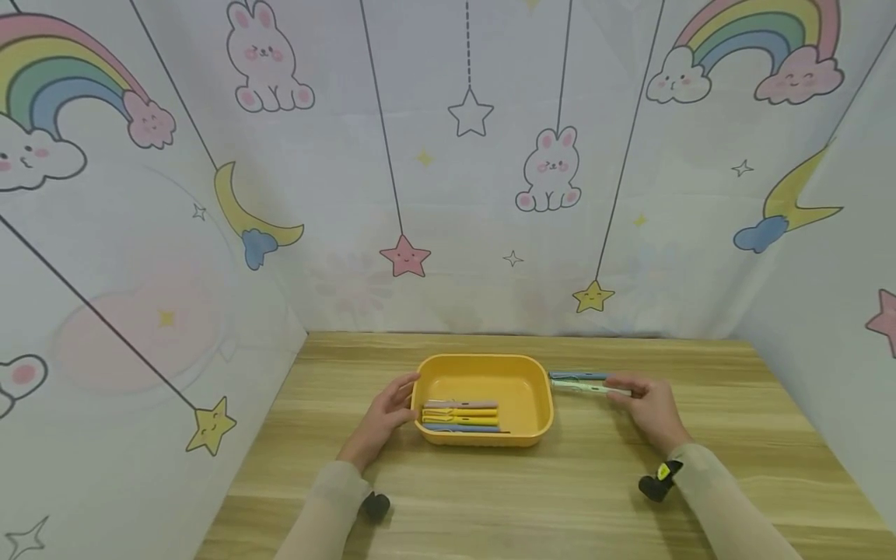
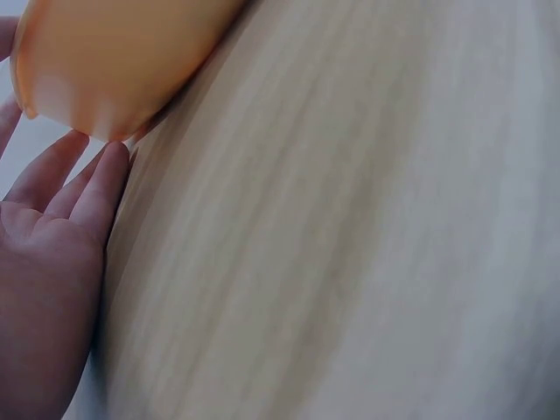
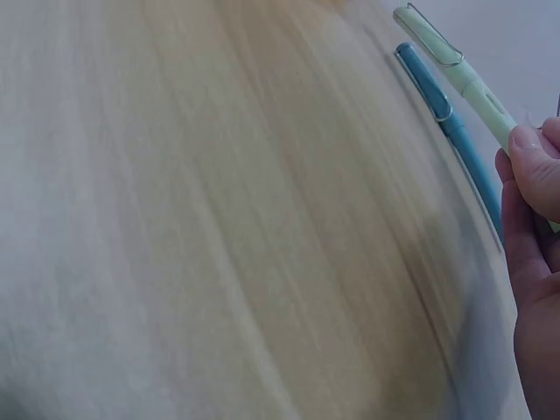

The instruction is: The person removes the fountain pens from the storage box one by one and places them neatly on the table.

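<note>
My left hand (image 1: 388, 412) rests its fingers against the left end of a yellow plastic bin (image 1: 483, 439); in the left wrist view its relaxed fingertips touch the outer wall. Inside the bin, toward its left front, lie a lavender-grey pen (image 1: 462, 404), yellow pens (image 1: 462, 413) and a blue pen (image 1: 458, 428), side by side. Right of the bin, my right hand (image 1: 651, 404) pinches a mint-green pen (image 3: 472, 87) between thumb and fingers, its clip end pointing toward the bin. A teal-blue pen (image 3: 451, 127) lies on the table beside it, its far end hidden behind the hand.
The wood-grain table (image 1: 490, 498) meets a patterned cloth wall (image 1: 476, 303) at the back, with more cloth at both sides. Black devices sit at both wrists, one of them this wrist camera (image 1: 658, 484) on the right.
</note>
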Demonstrator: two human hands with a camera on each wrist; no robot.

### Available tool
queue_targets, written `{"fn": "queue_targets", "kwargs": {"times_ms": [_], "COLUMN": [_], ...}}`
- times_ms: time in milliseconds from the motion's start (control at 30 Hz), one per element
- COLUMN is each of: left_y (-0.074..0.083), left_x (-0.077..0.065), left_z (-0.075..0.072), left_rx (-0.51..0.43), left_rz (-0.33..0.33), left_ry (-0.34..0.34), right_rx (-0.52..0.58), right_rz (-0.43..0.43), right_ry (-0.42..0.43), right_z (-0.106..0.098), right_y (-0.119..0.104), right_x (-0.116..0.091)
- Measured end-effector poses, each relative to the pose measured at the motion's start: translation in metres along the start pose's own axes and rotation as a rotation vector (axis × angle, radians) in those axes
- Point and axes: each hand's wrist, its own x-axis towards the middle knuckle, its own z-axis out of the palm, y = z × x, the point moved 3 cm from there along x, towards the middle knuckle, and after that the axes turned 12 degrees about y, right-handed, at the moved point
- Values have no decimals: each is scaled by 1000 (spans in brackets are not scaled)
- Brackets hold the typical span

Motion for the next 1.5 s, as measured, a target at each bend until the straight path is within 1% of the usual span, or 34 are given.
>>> {"fn": "queue_targets", "kwargs": {"times_ms": [100,400,633,733,1033,1133,1333,1500], "left_y": [-2,-4,-4,-4,-4,-5,-5,-5], "left_x": [0,0,0,0,1,1,2,1], "left_z": [0,0,0,-1,-1,-1,-1,-2], "left_rx": [-4,-19,-17,-17,-20,-16,-12,-7], "left_rz": [0,13,10,10,9,7,10,14], "left_ry": [1,-10,-5,-4,0,4,0,-3], "right_rx": [-3,-65,-151,-181,-246,-258,-249,-260], "right_rz": [-5,-33,-59,-82,-199,-211,-233,-247], "right_ry": [4,-29,-18,-12,6,15,45,49], "right_z": [0,-1,0,1,5,7,10,13], "right_y": [4,12,10,11,10,11,11,10], "right_x": [0,0,1,2,4,5,5,5]}}
